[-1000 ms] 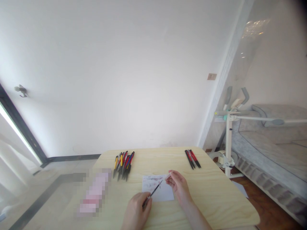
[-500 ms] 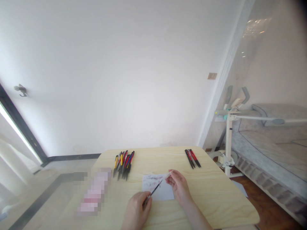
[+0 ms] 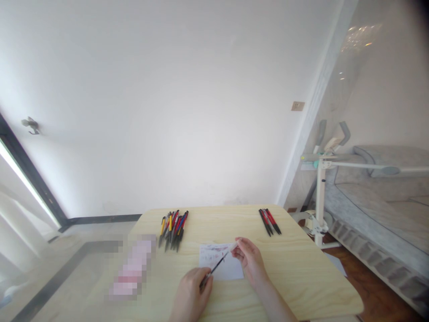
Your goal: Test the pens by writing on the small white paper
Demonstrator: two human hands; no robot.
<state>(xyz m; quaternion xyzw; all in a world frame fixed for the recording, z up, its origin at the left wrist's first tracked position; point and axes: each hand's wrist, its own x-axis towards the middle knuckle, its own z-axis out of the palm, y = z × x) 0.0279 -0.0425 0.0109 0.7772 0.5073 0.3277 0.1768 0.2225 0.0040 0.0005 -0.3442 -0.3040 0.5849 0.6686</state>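
My left hand is closed around a thin dark stick, which looks like a pen refill. It slants up to the right over a white sheet of paper marked with dark and reddish scribbles. My right hand pinches a small whitish piece, whose kind is unclear. The refill's far end meets or nearly meets this piece. Its near end is hidden in my left fingers.
A bunch of pens in yellow, red, blue and grey lies at the table's back left. Black, grey and red pens lie side by side at the back right. The wooden table ends before a white metal frame.
The gap between the refill's far end and the whitish piece has narrowed. Both hands stay almost in the same place.
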